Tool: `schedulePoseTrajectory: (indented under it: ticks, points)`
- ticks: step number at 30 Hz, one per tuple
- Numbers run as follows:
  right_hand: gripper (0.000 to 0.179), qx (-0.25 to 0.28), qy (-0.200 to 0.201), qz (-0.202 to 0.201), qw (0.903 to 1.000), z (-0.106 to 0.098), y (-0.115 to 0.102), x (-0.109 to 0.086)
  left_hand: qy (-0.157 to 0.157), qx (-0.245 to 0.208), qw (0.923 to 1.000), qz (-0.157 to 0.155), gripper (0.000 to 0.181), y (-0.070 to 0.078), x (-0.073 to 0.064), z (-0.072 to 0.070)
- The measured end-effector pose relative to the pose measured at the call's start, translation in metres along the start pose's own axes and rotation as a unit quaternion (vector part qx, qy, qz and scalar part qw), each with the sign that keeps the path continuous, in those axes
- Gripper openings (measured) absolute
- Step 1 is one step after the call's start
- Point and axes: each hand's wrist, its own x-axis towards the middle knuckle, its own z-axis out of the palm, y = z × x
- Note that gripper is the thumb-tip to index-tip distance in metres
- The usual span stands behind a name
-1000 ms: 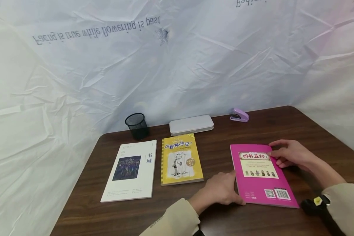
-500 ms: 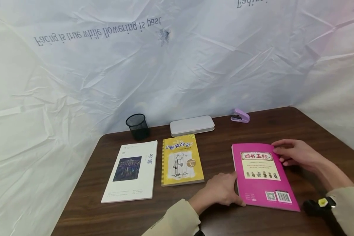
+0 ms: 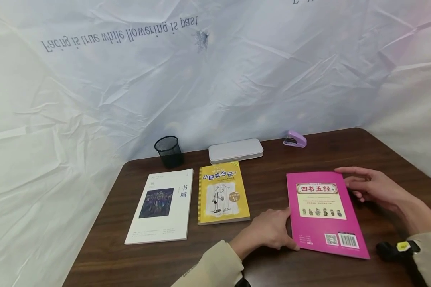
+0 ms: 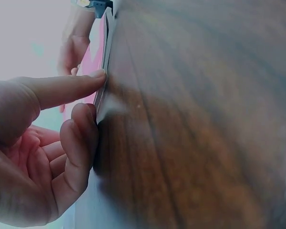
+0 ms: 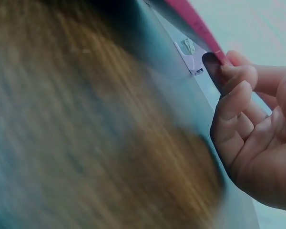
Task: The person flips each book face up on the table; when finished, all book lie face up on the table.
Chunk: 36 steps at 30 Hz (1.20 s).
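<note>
A pink paperback book [image 3: 330, 227] lies back cover up on the table, at the right in the head view. Along its left edge rests my left hand [image 3: 271, 229]; in the left wrist view the thumb [image 4: 71, 90] touches the book's edge and the other fingers bend loosely beside it. My right hand [image 3: 382, 189] is at the far right corner. In the right wrist view its thumb and a finger pinch the pink edge [image 5: 202, 28]. The fingertips under the book are partly hidden in the head view.
Left of the pink book lie a yellow comic book [image 3: 222, 199] and a white book [image 3: 174, 227]. Behind them stand a black mesh pen holder [image 3: 169, 151], a white pencil case [image 3: 236, 151] and a purple stapler [image 3: 295, 139]. A white sheet [image 3: 237, 79] hangs behind the brown table [image 3: 136, 263].
The pink book has shifted slightly to the right, and my right hand with it, toward the far corner. My left hand has stayed almost in place. The head view has moved a little.
</note>
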Motion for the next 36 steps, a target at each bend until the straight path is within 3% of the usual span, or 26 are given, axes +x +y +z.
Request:
schedulePoseTrajectory:
  ticks: [8,15,24,36]
  points:
    - [0.046,-0.002,-0.012,-0.005,0.9999,-0.005,0.005,-0.002,-0.004,0.012,0.9999,0.003,0.087,0.001,0.0,0.0]
    - [0.047,0.027,-0.023,-0.032,0.9988,-0.01,0.007,-0.001,-0.017,0.007,0.9998,-0.003,0.092,0.0,0.0,-0.002]
    - [0.05,0.041,-0.031,-0.071,0.9961,-0.01,0.01,0.0,-0.007,0.029,0.9996,0.001,0.092,-0.001,0.001,-0.002]
    - [0.045,-0.014,0.012,-0.085,0.9962,0.0,-0.003,-0.002,0.005,0.038,0.9993,0.004,0.096,0.001,-0.001,0.001]
